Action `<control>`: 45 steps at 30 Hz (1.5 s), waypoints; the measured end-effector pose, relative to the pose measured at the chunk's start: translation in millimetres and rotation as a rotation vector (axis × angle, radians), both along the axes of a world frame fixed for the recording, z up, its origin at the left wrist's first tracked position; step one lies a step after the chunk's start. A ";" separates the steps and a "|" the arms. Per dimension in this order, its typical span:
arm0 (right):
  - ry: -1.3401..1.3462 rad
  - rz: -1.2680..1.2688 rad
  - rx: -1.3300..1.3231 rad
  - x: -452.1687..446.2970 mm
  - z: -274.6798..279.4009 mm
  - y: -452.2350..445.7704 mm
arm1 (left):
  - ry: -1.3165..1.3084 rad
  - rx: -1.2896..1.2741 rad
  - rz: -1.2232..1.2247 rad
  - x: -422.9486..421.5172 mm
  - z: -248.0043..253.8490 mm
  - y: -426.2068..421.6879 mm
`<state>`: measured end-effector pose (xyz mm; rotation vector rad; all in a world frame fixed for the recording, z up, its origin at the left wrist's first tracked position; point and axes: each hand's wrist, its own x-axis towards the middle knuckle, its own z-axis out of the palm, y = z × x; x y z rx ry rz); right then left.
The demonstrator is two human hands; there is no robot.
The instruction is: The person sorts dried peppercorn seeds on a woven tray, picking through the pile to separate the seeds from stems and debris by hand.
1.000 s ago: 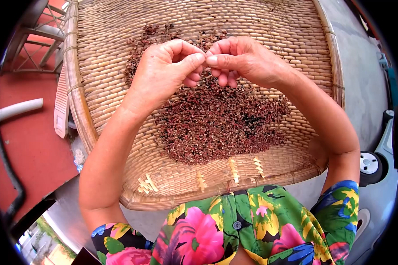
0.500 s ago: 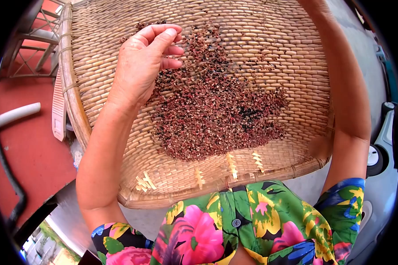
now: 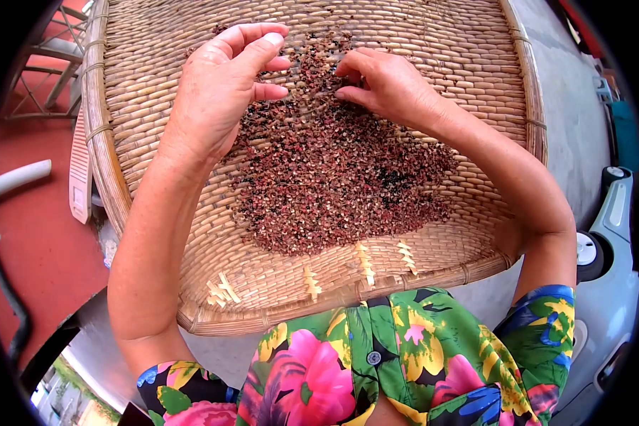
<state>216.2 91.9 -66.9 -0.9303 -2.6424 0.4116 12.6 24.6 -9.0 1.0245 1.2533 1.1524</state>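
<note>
A pile of small dried reddish-brown husks mixed with black seeds [image 3: 334, 181], resembling Sichuan pepper, lies spread over a large woven bamboo tray [image 3: 468, 99]. Above the pile's upper left side is my left hand [image 3: 224, 85], its thumb pressed to the index finger in a pinch and the other fingers curled. Anything in that pinch is too small to make out. My right hand [image 3: 390, 82] is low over the pile's upper part, thumb and index finger apart, nothing visible between them. Its remaining fingers are partly hidden.
Pale woven patches [image 3: 364, 264] mark the tray's near side, close to its rim [image 3: 263, 326]. At left are a slatted plastic piece [image 3: 80, 174], a white pipe [image 3: 14, 182] and a wooden chair [image 3: 57, 64]. A grey-blue wheeled object [image 3: 607, 263] stands at right.
My right hand has come down and left from the upper right edge to the pile. My left hand keeps its pinch, slightly higher and further left in view.
</note>
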 end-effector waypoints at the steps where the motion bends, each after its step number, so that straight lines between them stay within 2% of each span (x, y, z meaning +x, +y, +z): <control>1: 0.001 0.000 0.003 1.6 -5.4 1.1 | 0.011 -0.002 -0.007 0.6 0.8 -0.4; 4: 0.020 0.049 0.086 3.8 -6.7 7.5 | 0.024 0.003 -0.005 1.2 1.8 -0.9; 6: 0.121 -0.195 -0.485 2.3 3.5 6.8 | 0.014 -0.018 -0.040 -0.3 0.7 0.1; 7: 0.205 -0.214 -0.748 1.5 10.6 7.5 | 0.009 -0.036 -0.051 0.3 0.0 -0.4; 10: 0.319 -0.256 -0.968 -1.6 38.8 -1.6 | 0.008 -0.085 -0.099 6.7 -6.2 -2.2; 11: 0.322 -0.251 -0.962 -1.9 44.3 -3.7 | 0.004 -0.117 -0.143 8.9 -8.3 -2.7; 14: 0.412 -0.160 -1.082 -4.2 55.4 -8.7 | -0.243 -0.217 -0.179 18.8 -7.4 -7.3; 18: 0.428 -0.128 -1.046 -6.0 62.3 -16.8 | -0.130 -0.215 -0.259 16.9 -10.2 -7.2; 22: 0.421 -0.136 -0.978 -5.6 62.0 -18.4 | -0.097 -0.218 -0.194 24.5 -2.8 -9.5; 26: 0.379 -0.086 -0.963 -5.5 61.4 -19.1 | -0.076 -0.154 -0.274 21.1 -10.8 -8.8; 30: 0.473 0.019 -1.334 -0.6 63.3 -16.5 | -0.275 -0.154 -0.376 19.2 -6.6 -8.4; 31: 0.520 0.054 -1.469 -0.3 64.9 -17.4 | -0.416 -0.185 -0.446 16.9 -6.4 -7.5; 32: 0.522 0.054 -1.468 -0.1 65.3 -18.7 | -0.558 -0.216 -0.515 14.7 -6.0 -7.1; 34: 0.657 0.151 -1.740 0.5 66.1 -21.1 | -0.570 -0.219 -0.553 11.0 -4.9 -6.7; 36: 0.701 0.156 -1.747 -0.2 63.9 -21.6 | -0.738 -0.221 -0.646 7.6 -6.5 -5.2; 38: 0.755 0.056 -1.643 -1.4 63.5 -18.7 | -0.666 -0.250 -0.610 11.6 -1.9 -6.6; 40: 0.718 0.021 -1.552 -0.6 64.4 -18.3 | -0.463 -0.270 -0.441 18.9 -0.1 -8.2; 42: 0.694 -0.152 -1.327 -4.8 66.6 -22.3 | -0.468 -0.267 -0.407 21.4 -2.4 -7.7; 45: 0.701 -0.186 -1.260 -8.6 67.2 -27.1 | -0.504 -0.309 -0.308 22.6 -10.0 -8.1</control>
